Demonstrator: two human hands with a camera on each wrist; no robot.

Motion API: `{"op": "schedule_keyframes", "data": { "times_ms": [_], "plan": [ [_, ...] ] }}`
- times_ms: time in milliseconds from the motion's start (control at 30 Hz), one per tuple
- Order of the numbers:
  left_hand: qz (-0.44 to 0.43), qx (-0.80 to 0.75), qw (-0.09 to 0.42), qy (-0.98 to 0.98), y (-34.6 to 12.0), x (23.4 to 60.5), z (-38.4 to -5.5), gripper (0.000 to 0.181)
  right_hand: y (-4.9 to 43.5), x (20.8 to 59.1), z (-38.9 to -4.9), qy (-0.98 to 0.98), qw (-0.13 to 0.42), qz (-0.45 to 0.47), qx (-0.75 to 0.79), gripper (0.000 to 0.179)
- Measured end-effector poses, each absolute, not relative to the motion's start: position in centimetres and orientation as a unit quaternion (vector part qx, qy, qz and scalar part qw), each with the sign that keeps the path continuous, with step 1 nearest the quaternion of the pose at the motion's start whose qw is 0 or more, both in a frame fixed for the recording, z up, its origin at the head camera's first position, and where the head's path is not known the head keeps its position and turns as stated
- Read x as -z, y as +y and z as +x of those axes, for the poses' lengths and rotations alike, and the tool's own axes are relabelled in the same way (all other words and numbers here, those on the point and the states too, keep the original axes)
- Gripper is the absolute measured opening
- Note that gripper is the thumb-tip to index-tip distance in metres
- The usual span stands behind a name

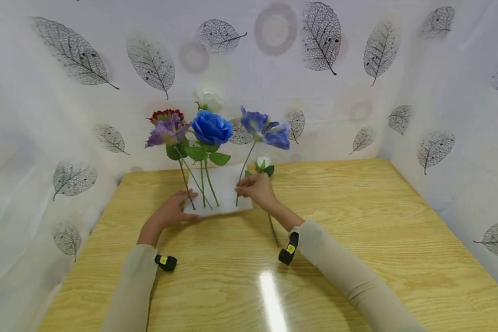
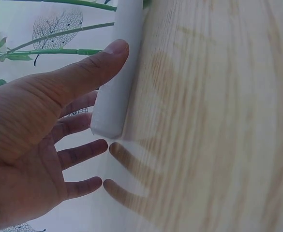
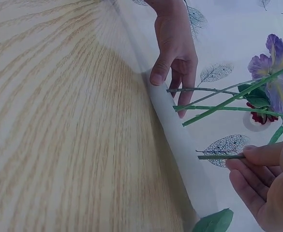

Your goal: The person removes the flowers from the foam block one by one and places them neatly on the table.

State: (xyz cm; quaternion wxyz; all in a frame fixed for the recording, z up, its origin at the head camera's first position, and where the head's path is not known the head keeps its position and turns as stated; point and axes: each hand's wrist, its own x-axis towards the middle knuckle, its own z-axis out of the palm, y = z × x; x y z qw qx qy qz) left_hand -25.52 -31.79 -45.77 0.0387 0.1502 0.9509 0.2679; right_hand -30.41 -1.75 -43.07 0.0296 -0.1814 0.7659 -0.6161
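with my left hand (image 1: 172, 210) spread against the white block (image 1: 228, 186) on the table (image 1: 340, 230), i pinched the blue-purple flower (image 1: 255, 124) by its stem (image 1: 246, 160) in my right hand (image 1: 257, 188), near the block.

So this person's got both arms out front, the left arm (image 1: 134, 276) pointing nearly straight ahead, the right arm (image 1: 348, 276) slanting inward. The left hand (image 1: 177, 207) is angling in at the wrist, fingers (image 2: 83, 155) fanning apart, thumb (image 2: 100, 63) sticking out straight. Meanwhile the right hand (image 1: 259, 188) is pinching, thumb against forefinger, another finger bending loosely alongside.
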Motion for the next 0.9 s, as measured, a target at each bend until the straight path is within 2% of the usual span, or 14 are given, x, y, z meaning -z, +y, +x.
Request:
{"op": "schedule_keyframes", "data": {
  "times_ms": [333,900],
  "plan": [
    [0.159,-0.266,0.031,0.950,-31.7,45.8,-25.6,0.085,-1.4,42.1,-30.6,0.766,0.016,-0.166,0.621,0.017],
    [0.155,-0.272,0.031,0.949,-31.5,45.6,-25.4,0.083,1.7,41.5,-31.0,0.772,0.061,-0.142,0.616,0.023]
  ]
}}
